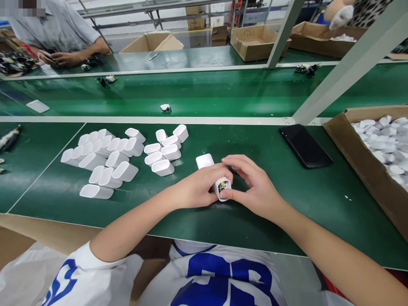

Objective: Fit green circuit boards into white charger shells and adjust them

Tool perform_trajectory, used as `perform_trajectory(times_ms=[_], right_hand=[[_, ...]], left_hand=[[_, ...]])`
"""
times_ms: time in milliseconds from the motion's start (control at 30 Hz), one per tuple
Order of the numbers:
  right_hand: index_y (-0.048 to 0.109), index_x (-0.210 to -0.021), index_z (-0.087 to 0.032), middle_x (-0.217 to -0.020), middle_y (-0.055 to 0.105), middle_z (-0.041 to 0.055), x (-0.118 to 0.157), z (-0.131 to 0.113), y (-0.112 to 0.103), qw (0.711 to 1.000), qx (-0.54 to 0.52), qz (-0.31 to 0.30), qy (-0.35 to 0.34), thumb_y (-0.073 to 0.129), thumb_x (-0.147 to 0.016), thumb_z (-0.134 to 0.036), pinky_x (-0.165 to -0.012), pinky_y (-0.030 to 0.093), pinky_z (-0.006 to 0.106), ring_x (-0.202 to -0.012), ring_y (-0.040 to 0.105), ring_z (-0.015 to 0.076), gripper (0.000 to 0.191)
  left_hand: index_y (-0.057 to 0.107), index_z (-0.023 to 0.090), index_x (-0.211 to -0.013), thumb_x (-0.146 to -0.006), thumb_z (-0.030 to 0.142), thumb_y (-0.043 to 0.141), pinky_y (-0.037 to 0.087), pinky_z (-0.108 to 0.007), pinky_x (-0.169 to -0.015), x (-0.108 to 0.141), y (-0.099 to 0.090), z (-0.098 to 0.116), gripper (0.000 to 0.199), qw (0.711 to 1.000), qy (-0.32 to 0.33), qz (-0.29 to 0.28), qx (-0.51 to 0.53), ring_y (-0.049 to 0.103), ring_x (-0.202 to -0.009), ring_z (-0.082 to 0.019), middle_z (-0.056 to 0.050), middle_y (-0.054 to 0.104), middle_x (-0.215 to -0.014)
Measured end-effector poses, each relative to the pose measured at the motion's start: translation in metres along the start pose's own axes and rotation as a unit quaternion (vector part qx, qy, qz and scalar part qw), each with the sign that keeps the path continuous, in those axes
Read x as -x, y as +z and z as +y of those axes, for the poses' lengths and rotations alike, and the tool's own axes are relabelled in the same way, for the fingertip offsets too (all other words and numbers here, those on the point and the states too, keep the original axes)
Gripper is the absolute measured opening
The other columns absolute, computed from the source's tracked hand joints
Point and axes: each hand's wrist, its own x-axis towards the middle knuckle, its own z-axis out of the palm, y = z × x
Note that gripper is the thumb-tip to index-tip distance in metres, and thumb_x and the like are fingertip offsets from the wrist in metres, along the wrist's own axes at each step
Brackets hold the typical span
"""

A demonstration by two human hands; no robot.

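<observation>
My left hand (207,185) is closed around a white plastic housing (218,183), its open end tilted toward me. Inside that end a small circuit board (222,186) with a yellow part shows. My right hand (251,180) curves around from the right, its thumb tip at the housing's rim and its other fingers apart, near my left knuckles. Just behind my left hand lies another white piece (204,160), partly covered by the fingers. To the left, several empty-looking white housings (126,171) lie in groups on the green table (178,221).
A black phone (306,146) lies right of my hands, beside a cardboard box (353,148) of white parts. Beyond a pale rail, a small board (165,108) sits on the green belt (204,95). A slanted metal post (334,68) rises at right. Across sits another person (66,34).
</observation>
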Motion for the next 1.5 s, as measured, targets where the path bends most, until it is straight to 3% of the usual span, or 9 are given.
perform_trajectory(times_ms=[167,267,367,433,567,667,833,1067,1500], right_hand=[[0.058,-0.117,-0.021,-0.109,0.062,0.0076,-0.007,0.004,-0.015,0.991,0.125,0.039,0.016,0.054,-0.092,-0.033,-0.071,0.053,0.032,-0.089,0.061,0.0191,0.028],[0.058,-0.12,-0.016,-0.103,0.064,0.0091,-0.004,0.008,-0.017,0.939,0.338,-0.057,0.035,0.063,-0.085,-0.024,-0.066,0.052,0.035,-0.086,0.061,0.0241,0.036],[0.063,-0.112,-0.013,-0.09,0.065,0.0092,-0.002,0.015,-0.013,0.888,0.443,-0.116,0.039,0.055,-0.085,-0.009,-0.059,0.048,0.033,-0.08,0.061,0.0242,0.029],[0.066,-0.105,-0.014,-0.084,0.064,0.0077,-0.003,0.018,-0.012,0.893,0.438,-0.096,0.037,0.049,-0.084,-0.004,-0.059,0.047,0.031,-0.076,0.06,0.0221,0.029],[0.065,-0.095,-0.016,-0.088,0.061,0.0062,-0.009,0.012,-0.019,0.951,0.307,0.017,0.027,0.051,-0.085,-0.009,-0.062,0.049,0.03,-0.073,0.06,0.0182,0.018],[0.063,-0.09,-0.018,-0.087,0.063,0.0041,-0.01,0.002,-0.021,0.97,0.236,0.052,-0.005,0.055,-0.084,-0.011,-0.06,0.049,0.029,-0.07,0.059,0.0167,0.012],[0.067,-0.092,-0.019,-0.076,0.068,0.0032,-0.004,0.001,-0.015,0.939,0.325,0.077,-0.088,0.047,-0.086,-0.006,-0.061,0.049,0.031,-0.069,0.06,0.0185,0.024],[0.069,-0.094,-0.019,-0.077,0.07,0.0038,0.0,0.004,-0.014,0.9,0.411,0.085,-0.118,0.044,-0.083,-0.002,-0.059,0.048,0.031,-0.07,0.061,0.0186,0.032],[0.067,-0.092,-0.016,-0.075,0.069,0.0017,0.002,0.0,-0.012,0.876,0.454,0.084,-0.137,0.045,-0.078,0.004,-0.054,0.038,0.03,-0.062,0.054,0.0167,0.033]], left_hand=[[0.052,0.02,-0.093,-0.066,0.006,0.055,0.036,-0.02,-0.056,0.0,-0.006,0.0,0.03,0.996,-0.051,0.067,0.007,0.049,-0.07,-0.01,0.001,0.052,-0.087],[0.052,0.019,-0.093,-0.065,0.005,0.055,0.039,-0.021,-0.062,-0.001,-0.01,-0.008,0.031,0.992,-0.069,0.109,-0.008,0.051,-0.076,-0.011,0.001,0.053,-0.089],[0.052,0.018,-0.093,-0.065,0.007,0.056,0.04,-0.023,-0.065,-0.002,-0.011,-0.015,0.031,0.987,-0.091,0.135,0.002,0.053,-0.077,-0.012,0.0,0.055,-0.09],[0.052,0.018,-0.094,-0.065,0.008,0.056,0.041,-0.023,-0.066,-0.002,-0.012,-0.017,0.031,0.985,-0.092,0.144,0.002,0.053,-0.078,-0.013,0.0,0.056,-0.091],[0.053,0.018,-0.094,-0.064,0.007,0.055,0.043,-0.024,-0.068,-0.002,-0.012,-0.016,0.032,0.985,-0.088,0.147,-0.02,0.054,-0.078,-0.013,0.0,0.056,-0.091],[0.054,0.018,-0.094,-0.063,0.006,0.054,0.044,-0.025,-0.07,-0.001,-0.012,-0.014,0.033,0.984,-0.083,0.15,-0.044,0.055,-0.077,-0.014,0.0,0.056,-0.09],[0.055,0.018,-0.095,-0.063,0.005,0.053,0.045,-0.025,-0.07,0.0,-0.013,-0.012,0.035,0.983,-0.077,0.145,-0.078,0.055,-0.078,-0.014,-0.001,0.057,-0.092],[0.057,0.018,-0.105,-0.066,0.006,0.053,0.046,-0.025,-0.072,0.001,-0.013,-0.01,0.041,0.983,-0.091,0.129,-0.095,0.057,-0.083,-0.016,-0.003,0.058,-0.097],[0.056,0.018,-0.111,-0.066,0.005,0.053,0.046,-0.026,-0.072,0.001,-0.013,-0.008,0.047,0.98,-0.105,0.119,-0.115,0.057,-0.084,-0.017,-0.003,0.057,-0.097]])
